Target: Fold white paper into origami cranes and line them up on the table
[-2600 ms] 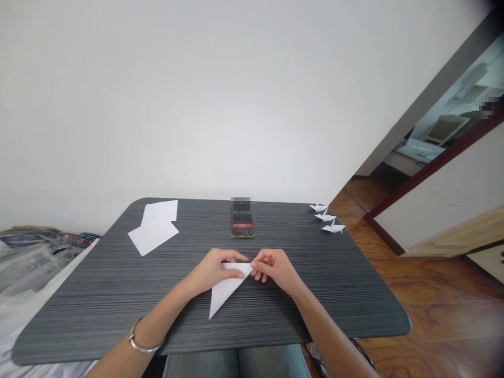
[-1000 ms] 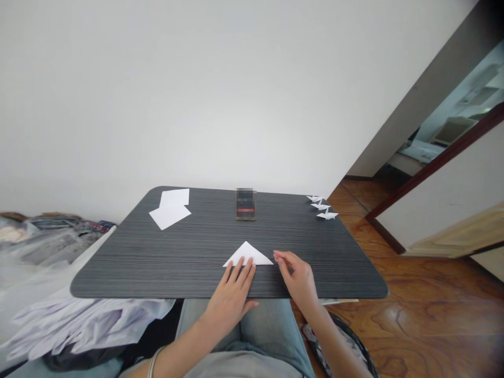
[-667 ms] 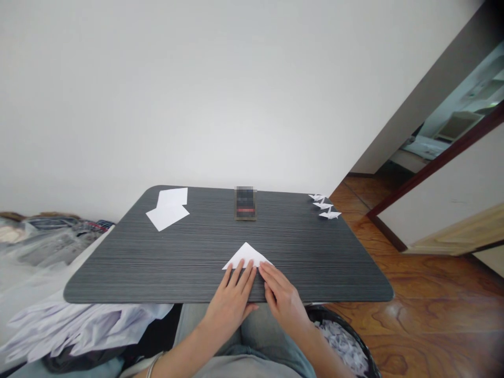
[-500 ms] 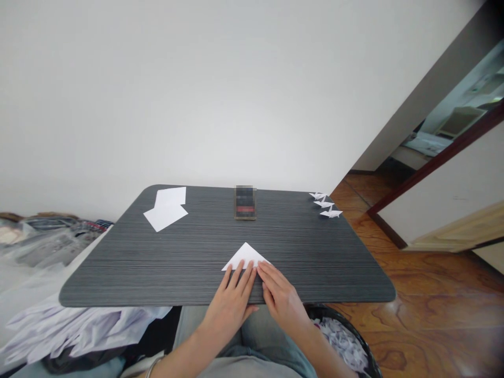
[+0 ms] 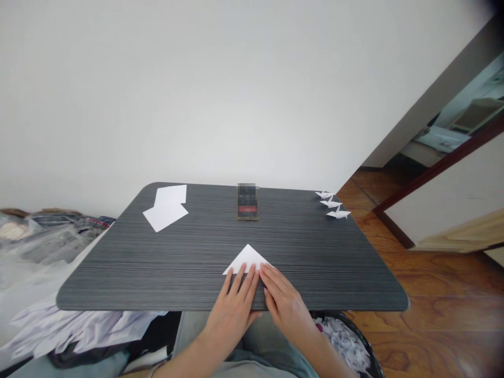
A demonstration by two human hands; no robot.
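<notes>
A sheet of white paper [image 5: 247,258], folded into a triangle, lies near the front edge of the dark table with its peak pointing away from me. My left hand [image 5: 233,302] is flat, its spread fingertips pressing on the fold along the paper's near side. Beside it, my right hand [image 5: 286,299] rests its outstretched fingers on the right part of that same fold and covers the right corner. Neither hand grips the paper. The two hands nearly touch at the fingertips.
Loose white sheets [image 5: 167,207] overlap at the table's back left. A phone-like device [image 5: 248,202], blurred out, lies at the back middle. Three folded paper cranes [image 5: 338,214] stand at the back right. Below the table's right side is a black-lined bin [image 5: 348,341] full of white paper pieces.
The view has shifted slightly, so the cranes and doorway appear farther right. Both hands stay on the triangle's near fold, with hardly any movement.
</notes>
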